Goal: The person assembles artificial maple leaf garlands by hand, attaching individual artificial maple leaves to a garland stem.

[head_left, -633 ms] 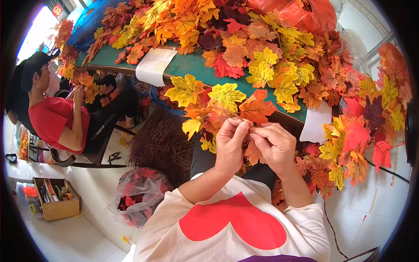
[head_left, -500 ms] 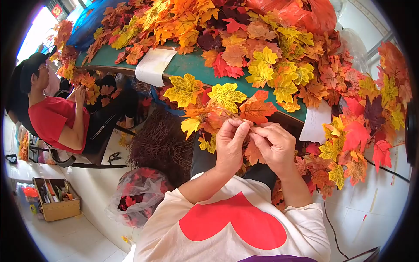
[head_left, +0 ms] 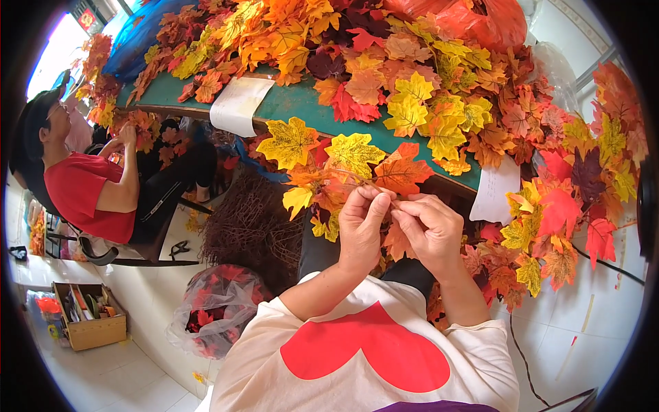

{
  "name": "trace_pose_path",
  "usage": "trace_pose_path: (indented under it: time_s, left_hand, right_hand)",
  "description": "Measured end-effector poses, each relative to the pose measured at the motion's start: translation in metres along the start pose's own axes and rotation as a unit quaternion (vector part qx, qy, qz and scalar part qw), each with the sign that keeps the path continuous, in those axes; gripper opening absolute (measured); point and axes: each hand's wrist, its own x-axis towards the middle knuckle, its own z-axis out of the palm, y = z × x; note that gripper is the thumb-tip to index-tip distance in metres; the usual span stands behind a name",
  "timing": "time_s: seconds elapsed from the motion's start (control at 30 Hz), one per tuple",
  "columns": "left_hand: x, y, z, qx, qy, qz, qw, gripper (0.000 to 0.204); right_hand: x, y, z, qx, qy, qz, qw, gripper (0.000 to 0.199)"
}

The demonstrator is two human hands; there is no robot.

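My left hand [head_left: 362, 226] and my right hand [head_left: 429, 230] meet in front of my chest, fingertips pinched on a sprig of artificial maple leaves [head_left: 347, 168] with yellow, orange and red blades on a thin brown stem. The sprig fans up and to the left over the edge of a green table [head_left: 295, 103]. More loose orange leaves lie in my lap under both hands. My thumbs press together at the stem, which is partly hidden by my fingers.
Heaps of fake autumn leaves [head_left: 412, 75] cover the table and hang at right [head_left: 570, 199]. A bundle of brown twigs [head_left: 250, 223] stands left of my knees. A plastic bag of red leaves [head_left: 213, 316] and a cardboard box [head_left: 86, 316] sit on the floor. Another person in red [head_left: 89, 192] works at left.
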Motion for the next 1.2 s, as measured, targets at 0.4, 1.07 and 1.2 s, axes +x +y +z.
trace_pose_path:
  time_s: [0.4,1.07,1.2]
  left_hand:
    - [0.001,-0.001,-0.007,0.082,-0.051,0.033,0.995,0.003]
    - [-0.007,0.000,-0.022,0.283,-0.073,0.014,0.956,0.028]
    - [-0.014,-0.002,-0.027,0.048,-0.048,-0.098,0.993,0.024]
  right_hand:
    - [-0.001,-0.005,-0.003,-0.027,-0.016,0.024,0.999,0.010]
    - [0.024,0.029,-0.013,0.471,-0.214,0.333,0.788,0.036]
    - [0.026,0.023,0.000,0.405,-0.207,0.176,0.873,0.039]
